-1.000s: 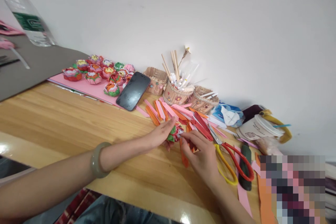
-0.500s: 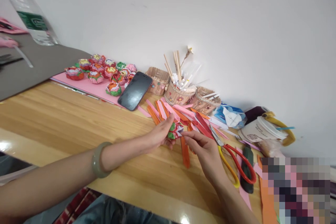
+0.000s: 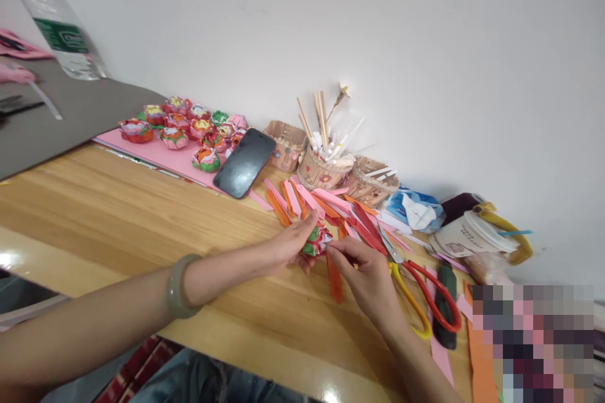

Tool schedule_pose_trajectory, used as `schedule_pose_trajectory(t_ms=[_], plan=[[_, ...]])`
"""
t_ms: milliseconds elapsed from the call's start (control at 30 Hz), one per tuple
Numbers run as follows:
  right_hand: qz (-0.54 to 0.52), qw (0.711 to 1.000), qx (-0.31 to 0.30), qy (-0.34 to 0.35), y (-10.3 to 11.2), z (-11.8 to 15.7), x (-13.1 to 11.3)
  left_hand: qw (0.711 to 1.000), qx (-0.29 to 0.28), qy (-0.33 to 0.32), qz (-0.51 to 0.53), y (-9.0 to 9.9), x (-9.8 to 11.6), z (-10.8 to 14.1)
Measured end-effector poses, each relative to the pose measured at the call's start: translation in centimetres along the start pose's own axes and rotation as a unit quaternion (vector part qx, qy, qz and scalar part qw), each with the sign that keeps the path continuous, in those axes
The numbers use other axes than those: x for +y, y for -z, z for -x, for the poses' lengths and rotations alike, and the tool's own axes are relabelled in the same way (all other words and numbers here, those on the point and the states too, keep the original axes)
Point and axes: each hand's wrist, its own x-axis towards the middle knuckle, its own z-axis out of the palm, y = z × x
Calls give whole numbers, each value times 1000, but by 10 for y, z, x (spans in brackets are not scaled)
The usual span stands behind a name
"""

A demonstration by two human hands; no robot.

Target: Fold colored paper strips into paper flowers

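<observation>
A small folded paper flower (image 3: pixel 316 242) in green, red and white is held above the wooden table. My left hand (image 3: pixel 295 244) cups it from the left, thumb up along its side and fingers beneath. At its right edge my right hand (image 3: pixel 363 264) pinches a petal between thumb and forefinger. Folded paper strips (image 3: pixel 326 201) in pink, orange and red lie just behind the hands. Red and yellow scissors (image 3: pixel 425 289) rest to the right of my right hand.
Finished paper flowers (image 3: pixel 173 137) stand on pink sheets at the back left, beside a phone (image 3: pixel 244 162). Decorated baskets (image 3: pixel 324 170) line the wall. A lidded cup (image 3: pixel 472 236), tissue pack (image 3: pixel 416 206) and dark green tool (image 3: pixel 445 305) are at right; a bottle (image 3: pixel 61 31) is far left.
The held flower has turned slightly, and my right fingertips have shifted a little on its right edge. The camera view has moved very slightly.
</observation>
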Motion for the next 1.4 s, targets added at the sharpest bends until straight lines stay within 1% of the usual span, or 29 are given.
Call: schedule_pose_trajectory(t_ms=[100, 200, 267, 300, 367, 467, 567, 667, 833, 967, 1067, 1167, 1267, 1400], plan=[[101, 993, 35, 41, -4, 3, 4, 1000, -7, 10, -18, 1, -5, -2], [189, 972, 83, 109, -9, 6, 8, 1000, -14, 21, -15, 1, -7, -2], [210, 961, 104, 144, -11, 7, 9, 1000, -15, 21, -4, 0, -5, -1], [204, 962, 103, 149, -11, 7, 8, 1000, -12, 19, 3, -1, -5, 0], [161, 974, 86, 133, -10, 6, 5, 1000, -5, 15, 15, -1, -3, 1], [71, 994, 42, 70, -6, 4, 0, 1000, -2, 11, 25, -1, -1, 1], [4, 1000, 13, 18, -4, 2, -1, 999, 0, 9, 33, -1, 0, 1], [-29, 1000, 11, -6, -5, 1, 1, 999, -4, 8, 43, -1, -1, 1], [-7, 1000, 13, 8, -6, 0, 3, 998, -9, 15, 54, -1, 1, 1], [30, 998, 7, 55, -4, 1, 3, 998, -8, 17, 53, -1, 2, 2], [70, 993, 16, 97, -4, 2, 5, 999, 5, 21, 47, -2, 3, 2], [97, 988, 27, 119, -4, 2, 6, 999, 7, 16, 42, -2, 3, 2], [83, 991, 21, 106, -4, 2, 5, 999, 2, 14, 40, -1, 2, 2], [41, 998, -2, 54, -2, 0, 1, 999, -3, 9, 37, -2, 3, 3]])
